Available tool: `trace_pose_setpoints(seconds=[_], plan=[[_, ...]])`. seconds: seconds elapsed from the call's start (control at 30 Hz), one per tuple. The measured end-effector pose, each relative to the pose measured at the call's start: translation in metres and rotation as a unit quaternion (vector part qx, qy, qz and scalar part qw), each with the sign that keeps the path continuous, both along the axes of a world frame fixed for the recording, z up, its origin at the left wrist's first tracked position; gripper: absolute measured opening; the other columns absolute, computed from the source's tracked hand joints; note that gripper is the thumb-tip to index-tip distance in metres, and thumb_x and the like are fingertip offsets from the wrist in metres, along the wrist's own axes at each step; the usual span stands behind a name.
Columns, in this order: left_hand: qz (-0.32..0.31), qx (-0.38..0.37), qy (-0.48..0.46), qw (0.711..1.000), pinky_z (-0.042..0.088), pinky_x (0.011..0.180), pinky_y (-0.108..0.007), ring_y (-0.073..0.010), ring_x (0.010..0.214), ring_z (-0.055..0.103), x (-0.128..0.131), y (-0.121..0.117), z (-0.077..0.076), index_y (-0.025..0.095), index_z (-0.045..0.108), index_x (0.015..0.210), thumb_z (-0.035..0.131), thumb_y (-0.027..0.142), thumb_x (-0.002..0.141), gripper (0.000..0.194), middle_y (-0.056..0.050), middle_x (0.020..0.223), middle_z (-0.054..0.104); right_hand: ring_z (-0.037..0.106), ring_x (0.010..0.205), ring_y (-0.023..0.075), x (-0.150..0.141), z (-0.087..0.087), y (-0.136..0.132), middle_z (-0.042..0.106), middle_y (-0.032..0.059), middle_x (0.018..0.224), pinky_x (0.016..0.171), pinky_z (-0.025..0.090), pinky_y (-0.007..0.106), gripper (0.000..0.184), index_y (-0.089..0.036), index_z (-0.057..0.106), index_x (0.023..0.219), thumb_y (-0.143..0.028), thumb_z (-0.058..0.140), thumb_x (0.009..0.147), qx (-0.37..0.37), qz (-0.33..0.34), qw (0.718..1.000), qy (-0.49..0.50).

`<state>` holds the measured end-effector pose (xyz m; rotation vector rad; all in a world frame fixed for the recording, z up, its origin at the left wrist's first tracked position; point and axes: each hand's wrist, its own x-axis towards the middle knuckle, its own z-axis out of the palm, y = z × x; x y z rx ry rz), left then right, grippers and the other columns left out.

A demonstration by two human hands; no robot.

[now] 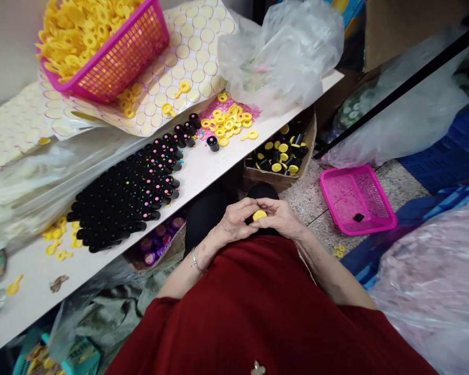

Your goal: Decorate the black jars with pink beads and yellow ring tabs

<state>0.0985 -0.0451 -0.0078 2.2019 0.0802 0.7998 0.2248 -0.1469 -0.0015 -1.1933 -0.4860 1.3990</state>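
Over my lap, my left hand (236, 219) and my right hand (280, 216) meet around a small piece with a round yellow cap (259, 214). Fingers of both hands are closed on it, and whatever lies below the cap is hidden. To the left on the white table (203, 174) stand many small black tubes (121, 187) in tight rows, some with pink and coloured beads in their tops. One black tube (213, 144) stands apart, beside a pile of yellow ring-ended pieces (229, 122) and pink beads (211, 110).
A cardboard box (275, 179) beside the table holds yellow-capped black tubes. A pink basket (128, 65) heaped with yellow pieces stands on patterned sheets. Another pink basket (386, 226) is on the floor at right, near a large plastic bag (433, 291). Purple-topped items fill a lower box (156, 245).
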Motion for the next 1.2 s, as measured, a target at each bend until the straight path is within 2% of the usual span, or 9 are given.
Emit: trace_pose_setpoints(seconds=[0.23, 0.4, 0.5, 0.6, 0.7, 0.8, 0.97, 1.07, 1.2], plan=[[-0.013, 0.087, -0.006, 0.996, 0.053, 0.069, -0.026, -0.0141, 0.079, 0.061, -0.001, -0.011, -0.004, 0.016, 0.057, 0.097, 0.054, 0.017, 0.079, 0.018, -0.006, 0.084, 0.062, 0.062, 0.069, 0.012, -0.003, -0.001, -0.002, 0.067, -0.0019, 0.076, 0.065, 0.051, 0.025, 0.048, -0.018, 0.068, 0.084, -0.014, 0.084, 0.039, -0.003, -0.01, 0.998, 0.057], [0.029, 0.082, -0.003, 0.996, 0.053, 0.069, -0.026, -0.0145, 0.081, 0.062, 0.001, -0.007, -0.009, 0.017, 0.057, 0.095, 0.047, 0.011, 0.077, 0.021, -0.006, 0.086, 0.063, 0.063, 0.072, 0.0119, -0.01, -0.013, 0.001, 0.068, 0.0005, 0.08, 0.069, 0.051, 0.026, 0.041, -0.018, 0.069, 0.089, -0.022, 0.082, 0.05, 0.014, -0.08, 0.993, 0.084], [0.023, 0.108, 0.025, 0.994, 0.053, 0.067, -0.026, -0.0138, 0.075, 0.06, 0.003, -0.005, -0.011, 0.016, 0.057, 0.087, 0.046, 0.013, 0.079, 0.014, -0.006, 0.081, 0.062, 0.062, 0.077, 0.0122, -0.005, -0.015, 0.004, 0.068, 0.0013, 0.082, 0.069, 0.051, 0.024, 0.045, -0.017, 0.068, 0.095, -0.021, 0.081, 0.053, 0.016, -0.007, 0.996, 0.082], [0.008, 0.135, 0.037, 0.99, 0.051, 0.064, -0.027, -0.0133, 0.068, 0.057, 0.004, -0.005, -0.011, 0.016, 0.056, 0.08, 0.047, 0.017, 0.081, 0.008, -0.005, 0.074, 0.059, 0.061, 0.074, 0.0105, 0.004, -0.013, 0.005, 0.066, -0.0003, 0.078, 0.065, 0.049, 0.02, 0.041, -0.014, 0.068, 0.088, -0.015, 0.082, 0.049, 0.008, 0.068, 0.995, 0.079], [0.01, 0.108, 0.026, 0.994, 0.049, 0.06, -0.026, -0.0133, 0.066, 0.057, 0.006, -0.007, -0.009, 0.016, 0.056, 0.082, 0.051, 0.019, 0.079, 0.007, -0.004, 0.074, 0.059, 0.06, 0.073, 0.0098, 0.011, -0.01, 0.005, 0.066, 0.0008, 0.08, 0.063, 0.048, 0.019, 0.041, -0.014, 0.068, 0.09, -0.016, 0.082, 0.051, 0.012, 0.102, 0.989, 0.104], [0.013, 0.071, 0.021, 0.997, 0.049, 0.059, -0.024, -0.0129, 0.068, 0.058, 0.007, -0.006, -0.007, 0.016, 0.057, 0.083, 0.052, 0.015, 0.076, 0.008, -0.005, 0.077, 0.061, 0.062, 0.073, 0.0113, 0.012, -0.008, 0.005, 0.068, 0.0033, 0.085, 0.064, 0.05, 0.023, 0.041, -0.015, 0.067, 0.097, -0.024, 0.08, 0.059, 0.028, 0.116, 0.984, 0.131], [0.021, 0.043, -0.002, 0.999, 0.051, 0.067, -0.026, -0.0138, 0.076, 0.06, 0.005, -0.003, -0.005, 0.016, 0.059, 0.087, 0.051, 0.014, 0.076, 0.014, -0.007, 0.085, 0.063, 0.061, 0.071, 0.0134, 0.001, -0.012, 0.007, 0.068, 0.0019, 0.079, 0.066, 0.05, 0.026, 0.04, -0.015, 0.069, 0.093, -0.026, 0.081, 0.057, 0.033, 0.012, 0.999, 0.037], [0.044, -0.011, 0.002, 0.999, 0.05, 0.064, -0.024, -0.0126, 0.074, 0.06, 0.005, 0.0, -0.006, 0.016, 0.06, 0.087, 0.055, 0.022, 0.079, 0.012, -0.006, 0.085, 0.063, 0.059, 0.07, 0.0125, -0.001, -0.017, 0.007, 0.066, 0.0011, 0.079, 0.064, 0.048, 0.025, 0.04, -0.015, 0.07, 0.094, -0.031, 0.08, 0.058, 0.035, 0.004, 0.999, 0.025], [0.057, -0.022, -0.032, 0.998, 0.05, 0.063, -0.027, -0.0137, 0.072, 0.058, 0.007, 0.003, -0.011, 0.015, 0.061, 0.088, 0.063, 0.04, 0.076, 0.028, -0.007, 0.082, 0.062, 0.057, 0.072, 0.0123, 0.002, -0.019, 0.007, 0.064, -0.0002, 0.08, 0.065, 0.047, 0.024, 0.048, -0.016, 0.07, 0.096, -0.028, 0.083, 0.052, 0.04, 0.035, 0.998, 0.037]])
